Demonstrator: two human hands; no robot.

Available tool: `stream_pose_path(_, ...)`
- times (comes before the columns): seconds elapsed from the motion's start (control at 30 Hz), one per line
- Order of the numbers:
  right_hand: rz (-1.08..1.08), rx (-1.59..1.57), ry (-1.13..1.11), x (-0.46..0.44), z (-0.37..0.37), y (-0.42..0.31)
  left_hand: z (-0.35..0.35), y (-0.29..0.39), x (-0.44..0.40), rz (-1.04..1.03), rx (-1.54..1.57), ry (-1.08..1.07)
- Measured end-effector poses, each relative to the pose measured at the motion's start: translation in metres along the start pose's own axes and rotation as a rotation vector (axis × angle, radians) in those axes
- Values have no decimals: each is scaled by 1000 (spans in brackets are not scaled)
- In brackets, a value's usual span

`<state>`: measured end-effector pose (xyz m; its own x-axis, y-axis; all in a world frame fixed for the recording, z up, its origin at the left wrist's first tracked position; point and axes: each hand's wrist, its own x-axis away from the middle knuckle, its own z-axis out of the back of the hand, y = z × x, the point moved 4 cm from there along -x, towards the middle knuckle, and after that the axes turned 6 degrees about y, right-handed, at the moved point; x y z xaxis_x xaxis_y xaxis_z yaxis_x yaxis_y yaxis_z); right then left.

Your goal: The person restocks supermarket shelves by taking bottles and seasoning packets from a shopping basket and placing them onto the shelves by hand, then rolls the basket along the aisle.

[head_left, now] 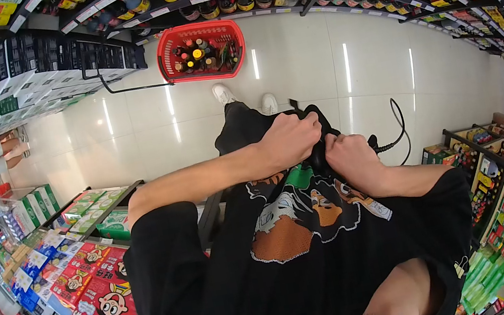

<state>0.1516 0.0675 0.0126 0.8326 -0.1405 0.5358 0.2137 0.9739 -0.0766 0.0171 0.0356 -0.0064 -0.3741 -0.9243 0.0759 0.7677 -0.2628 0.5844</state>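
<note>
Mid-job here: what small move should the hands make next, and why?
Perhaps settle the black item before reaching elsewhere: the left hand and the right hand are both curled close together at it, so neither looks free. The red basket, holding bottles, stands on the floor ahead, apart from both hands.

Your left hand and right hand grip black material by your printed shirt; beyond your shoes, a red basket of bottles sits on the floor
</note>
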Motion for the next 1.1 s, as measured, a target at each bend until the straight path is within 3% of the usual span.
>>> stream_pose_path(0.07,-104,51,24,-5,-3,-5,4,0,4,26,31,148)
stream_pose_path(0.23,-182,137,85,-13,12,3,16,1,3,15,111,171)
stream_pose_path(0.3,149,-86,-10,-8,31,15,18,4,6,11,135,175)
stream_pose_path(0.37,244,-327,-115,2,53,35,22,8,10,38,149,180)
stream_pose_path(0.5,253,-585,-368,7,99,65,24,9,16,55,177,169)
stream_pose_path(0.63,207,-790,-574,9,87,73,23,1,24,131,259,181)
stream_pose_path(0.67,300,-809,-410,13,78,66,23,0,24,135,274,191)
stream_pose_path(0.7,251,-760,-503,16,84,54,25,-1,26,137,276,196)
stream_pose_path(0.77,364,-649,-265,18,67,40,29,-4,33,161,303,184)
stream_pose_path(0.8,367,-661,-269,19,66,32,30,-4,37,153,302,213)
stream_pose_path(0.97,264,-531,-84,7,65,4,34,-10,60,174,177,236)
stream_pose_path(1.1,133,-559,-83,-8,78,-18,46,-27,75,147,82,215)
